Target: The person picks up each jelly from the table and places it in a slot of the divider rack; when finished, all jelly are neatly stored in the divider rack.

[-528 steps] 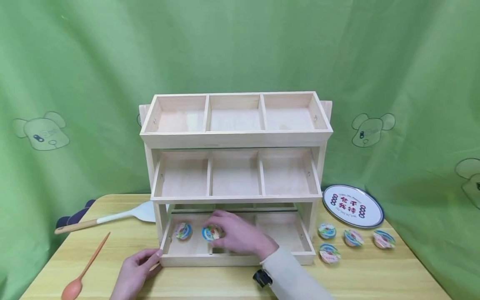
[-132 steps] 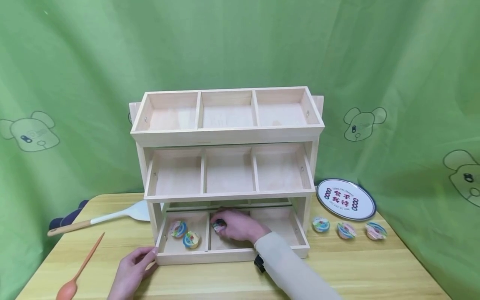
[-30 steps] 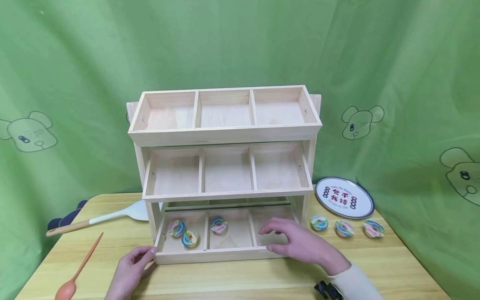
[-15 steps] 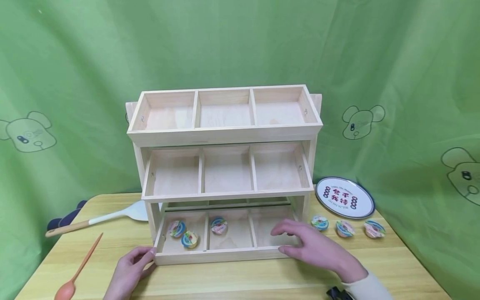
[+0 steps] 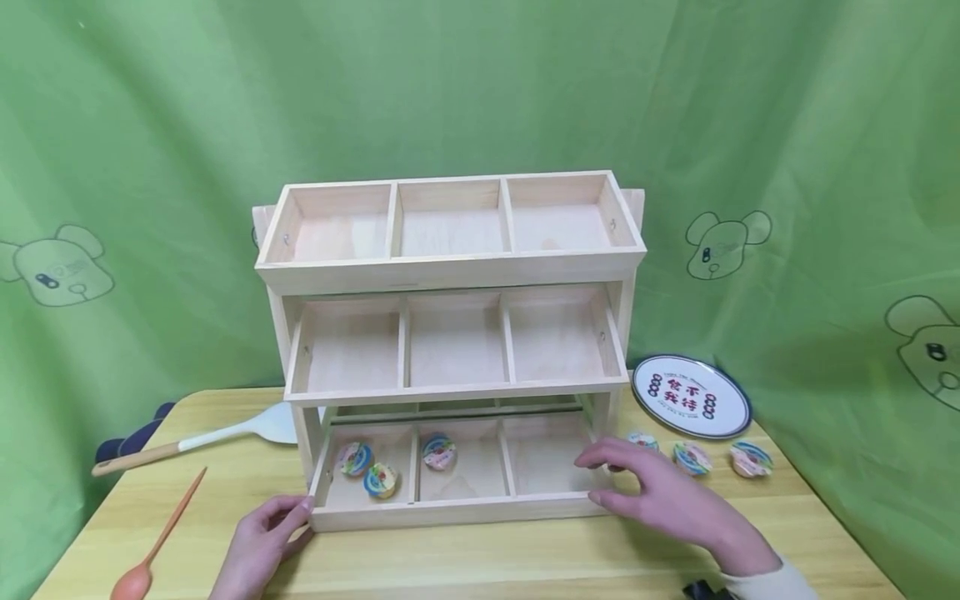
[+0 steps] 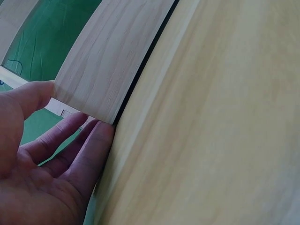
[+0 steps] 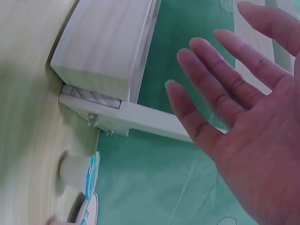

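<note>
A three-tier wooden rack (image 5: 450, 275) stands on the table, each tier split into three compartments. At the lowest tier's front left corner, my left hand (image 5: 258, 542) holds the board's end between thumb and fingers. My right hand (image 5: 667, 500) hovers at that tier's right end, fingers spread, holding nothing. Two small jelly cups, one pink-lidded (image 5: 354, 458) and one yellowish (image 5: 380, 480), sit in the bottom left compartment; another jelly cup (image 5: 439, 452) is in the bottom middle one. Right of the rack are more jelly cups (image 5: 692, 458) (image 5: 750, 459), one (image 5: 642, 440) partly hidden behind my right hand.
An oval plate (image 5: 692, 397) with red characters lies at the back right. On the left are a white spatula (image 5: 225, 433) with a wooden handle and an orange spoon (image 5: 161, 537). Green curtain (image 5: 450, 83) hangs behind.
Over the last second my right hand has moved rightward from above the bottom right compartment to the rack's right end. Earlier it set a jelly cup in the bottom middle compartment. My left hand stays put.
</note>
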